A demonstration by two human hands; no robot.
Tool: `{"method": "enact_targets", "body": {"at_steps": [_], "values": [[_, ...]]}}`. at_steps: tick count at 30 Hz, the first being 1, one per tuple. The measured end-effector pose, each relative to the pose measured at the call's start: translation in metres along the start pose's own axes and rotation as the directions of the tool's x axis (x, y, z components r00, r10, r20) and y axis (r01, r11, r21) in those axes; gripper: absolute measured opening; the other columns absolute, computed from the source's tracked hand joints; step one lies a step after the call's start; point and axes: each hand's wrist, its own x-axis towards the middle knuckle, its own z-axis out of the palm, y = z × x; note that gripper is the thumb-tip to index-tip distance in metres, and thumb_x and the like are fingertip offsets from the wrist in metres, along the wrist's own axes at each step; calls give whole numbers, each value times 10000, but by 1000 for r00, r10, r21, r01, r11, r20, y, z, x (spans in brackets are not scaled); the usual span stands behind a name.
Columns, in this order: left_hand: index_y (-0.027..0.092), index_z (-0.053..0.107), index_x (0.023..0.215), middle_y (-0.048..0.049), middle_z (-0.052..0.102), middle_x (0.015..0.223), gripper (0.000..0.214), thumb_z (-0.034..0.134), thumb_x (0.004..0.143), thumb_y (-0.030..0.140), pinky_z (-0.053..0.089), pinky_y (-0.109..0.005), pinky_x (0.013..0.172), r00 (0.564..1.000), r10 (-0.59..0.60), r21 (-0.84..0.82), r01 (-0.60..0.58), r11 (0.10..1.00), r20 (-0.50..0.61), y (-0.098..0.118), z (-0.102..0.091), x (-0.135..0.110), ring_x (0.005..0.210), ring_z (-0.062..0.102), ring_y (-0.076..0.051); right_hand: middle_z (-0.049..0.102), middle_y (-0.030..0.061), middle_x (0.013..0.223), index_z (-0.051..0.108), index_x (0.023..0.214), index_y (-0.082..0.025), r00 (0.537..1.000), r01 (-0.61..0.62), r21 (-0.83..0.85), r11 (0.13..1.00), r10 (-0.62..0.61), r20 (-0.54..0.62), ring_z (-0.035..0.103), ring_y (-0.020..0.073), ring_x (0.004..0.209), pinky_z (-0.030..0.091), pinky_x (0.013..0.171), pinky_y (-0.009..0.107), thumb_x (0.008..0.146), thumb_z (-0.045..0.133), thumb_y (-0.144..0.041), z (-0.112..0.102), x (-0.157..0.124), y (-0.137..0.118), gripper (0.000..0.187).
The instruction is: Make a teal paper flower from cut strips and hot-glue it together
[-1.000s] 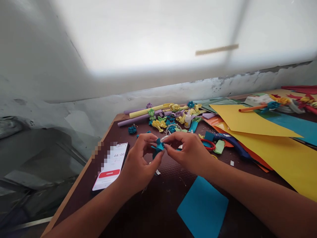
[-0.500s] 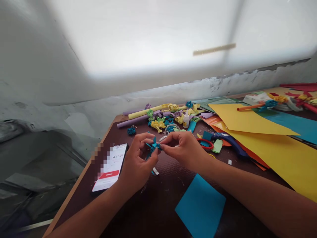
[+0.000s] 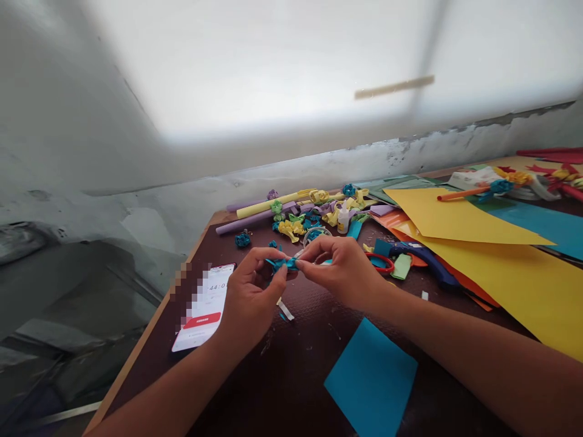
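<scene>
Between both hands is a small blue paper flower (image 3: 283,263), its petals folded and partly covered by the fingers. My left hand (image 3: 255,288) pinches it between thumb and fingertips from the left. From the other side, my right hand (image 3: 339,270) grips the flower's right edge between thumb and forefinger. A square of blue paper (image 3: 371,379) lies flat on the dark table just below my right forearm. A white paper strip (image 3: 286,309) rests under the left thumb's side of the flower.
A phone (image 3: 204,309) lies left of my left hand. Behind the hands are rolled paper tubes (image 3: 262,205), yellow paper flowers (image 3: 291,229) and a glue bottle (image 3: 343,220). Red-handled scissors (image 3: 382,263), a dark blue tool (image 3: 428,264) and yellow sheets (image 3: 460,221) are on the right.
The blue petal that stood upright between the fingers is now pressed down. My left hand has tilted slightly, and both hands still hold the flower.
</scene>
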Motion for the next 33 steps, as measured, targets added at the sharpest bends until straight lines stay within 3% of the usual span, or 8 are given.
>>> {"method": "enact_targets", "body": {"at_steps": [2, 5, 10, 12, 15, 19, 26, 33], "values": [[232, 619, 1005, 0, 705, 914, 126, 696, 906, 246, 594, -304, 812, 1000, 5, 37, -5, 999, 13, 1, 0, -1, 861, 726, -167, 764, 31, 838, 726, 774, -195, 992, 88, -166, 982, -101, -74, 690, 188, 787, 496, 685, 300, 843, 718, -234, 1, -2, -3, 80], [232, 609, 1012, -12, 686, 950, 132, 691, 911, 252, 565, -292, 791, 998, 29, 100, -34, 994, 53, 2, -2, -2, 865, 690, -165, 758, 12, 828, 713, 799, -205, 974, 182, -306, 935, -213, -72, 685, 182, 783, 478, 712, 304, 840, 718, -194, 2, -4, -5, 43], [195, 634, 837, -44, 693, 975, 183, 640, 964, 327, 547, -289, 747, 991, 27, 148, -46, 988, 132, 10, -10, 3, 844, 664, -168, 752, 21, 882, 706, 857, -202, 936, 347, -269, 898, -350, 39, 688, 185, 852, 492, 776, 311, 889, 717, -233, -1, -4, -2, 45], [211, 625, 927, -16, 685, 910, 118, 674, 946, 316, 542, -273, 701, 990, -13, 118, -4, 993, 141, 12, -13, 6, 810, 660, -161, 745, 11, 893, 700, 895, -208, 936, 353, -187, 917, -345, 71, 683, 164, 842, 504, 779, 297, 905, 697, -222, -3, -3, 0, 18], [230, 599, 1074, -1, 699, 926, 224, 734, 907, 294, 550, -267, 710, 956, -116, 52, 106, 993, 269, 12, -17, 10, 820, 675, -157, 724, 2, 891, 684, 950, -211, 956, 271, -25, 962, -266, 125, 665, 136, 799, 522, 740, 268, 932, 668, -229, -6, -1, 2, 30], [183, 667, 931, -23, 715, 900, 161, 766, 876, 297, 566, -291, 746, 877, -220, 100, 196, 975, 427, 6, -19, 12, 820, 700, -170, 699, 4, 881, 684, 944, -202, 957, 163, 30, 986, -165, 239, 639, 124, 765, 518, 696, 254, 934, 668, -235, -11, 1, 4, 38], [213, 642, 1081, -2, 736, 829, 286, 795, 845, 266, 557, -291, 706, 949, -156, 66, 144, 987, 273, -3, -20, 15, 755, 695, -165, 684, 8, 795, 678, 983, -169, 966, -22, 146, 989, -17, 259, 635, 129, 713, 510, 633, 245, 873, 711, -217, -7, 6, 10, 125], [214, 662, 986, 3, 716, 858, 193, 792, 845, 235, 566, -270, 720, 956, -112, 77, 94, 993, 270, -3, -21, 16, 793, 691, -151, 732, 21, 816, 729, 908, -151, 919, -177, 164, 970, 104, 380, 653, 127, 717, 506, 644, 235, 805, 742, -189, -11, 10, 15, 110]]}}
